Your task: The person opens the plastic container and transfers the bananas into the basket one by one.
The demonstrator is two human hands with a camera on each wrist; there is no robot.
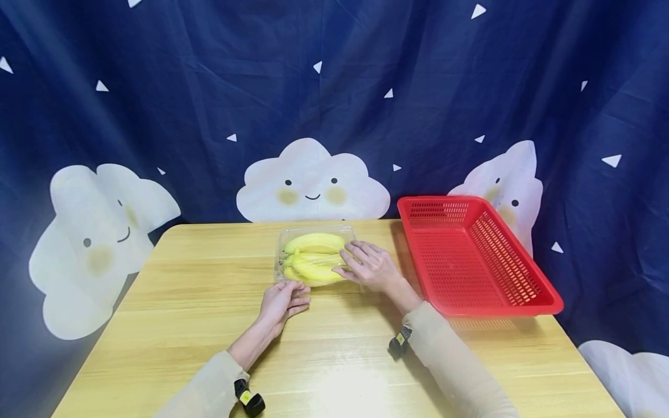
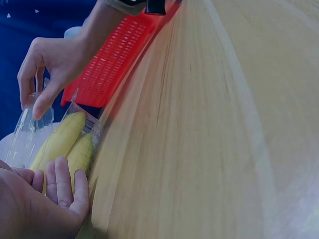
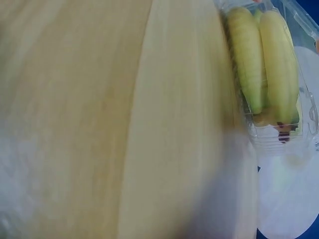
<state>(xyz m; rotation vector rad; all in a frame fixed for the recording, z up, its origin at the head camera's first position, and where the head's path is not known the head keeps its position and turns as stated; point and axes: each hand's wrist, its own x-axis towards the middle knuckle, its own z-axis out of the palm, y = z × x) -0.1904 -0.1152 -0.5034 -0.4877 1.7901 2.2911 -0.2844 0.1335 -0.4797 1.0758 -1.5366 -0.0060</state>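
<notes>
Yellow bananas (image 1: 316, 267) lie in a clear plastic clamshell box (image 1: 279, 255) near the table's back edge. My right hand (image 1: 368, 266) is at the box's right end. In the left wrist view its thumb and fingers pinch the clear lid (image 2: 31, 132), which stands up off the bananas. At the front left corner, my left hand (image 1: 282, 305) has its thumb and index finger together on the box edge, the other fingers stretched out loosely. The right wrist view shows the bananas (image 3: 279, 64) through the clear box wall; the right hand is mostly hidden there.
A red perforated plastic basket (image 1: 470, 255) stands to the right, tilted and partly over the table's edge. Under everything is a wooden table (image 1: 209, 313). Behind it hangs a dark blue curtain (image 1: 324, 110) with white clouds. Each wrist wears a small black camera (image 1: 250, 399).
</notes>
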